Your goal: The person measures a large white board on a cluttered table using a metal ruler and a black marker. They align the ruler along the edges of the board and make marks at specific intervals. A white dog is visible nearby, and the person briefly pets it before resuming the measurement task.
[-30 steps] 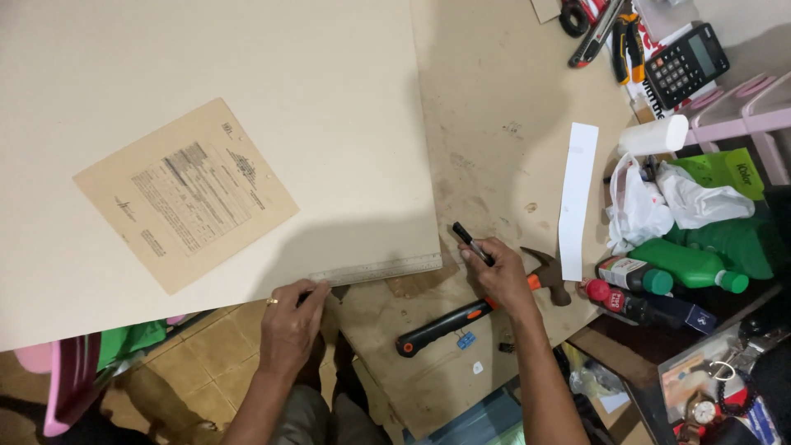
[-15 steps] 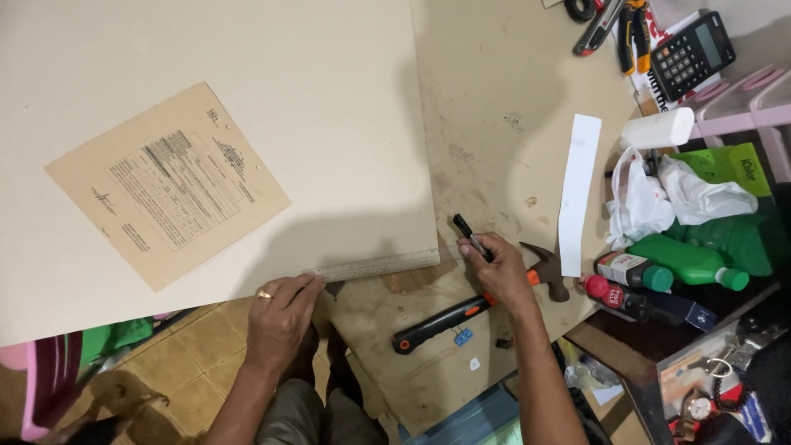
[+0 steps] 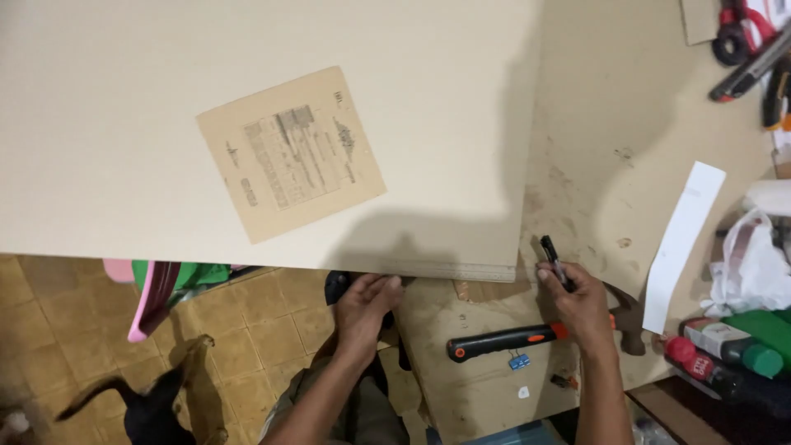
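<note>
Covering most of the frame's upper left, a large pale board (image 3: 247,99) with a tan printed sheet (image 3: 290,153) overhangs the dusty counter (image 3: 626,107) above a tiled floor (image 3: 74,313). The left hand (image 3: 367,305) curls its grip on the board's near edge at lower centre. The right hand (image 3: 581,297) pinches a black marker (image 3: 554,260) over a hammer (image 3: 511,339); a white paper strip (image 3: 682,235) lies right.

Black marker (image 3: 553,260) tilted upright beside large pale board's (image 3: 247,99) corner, seemingly capped.

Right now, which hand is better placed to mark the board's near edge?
Right. The right hand holds the black marker beside the board corner; the left hand grips the board's near edge, steadying it.
</note>
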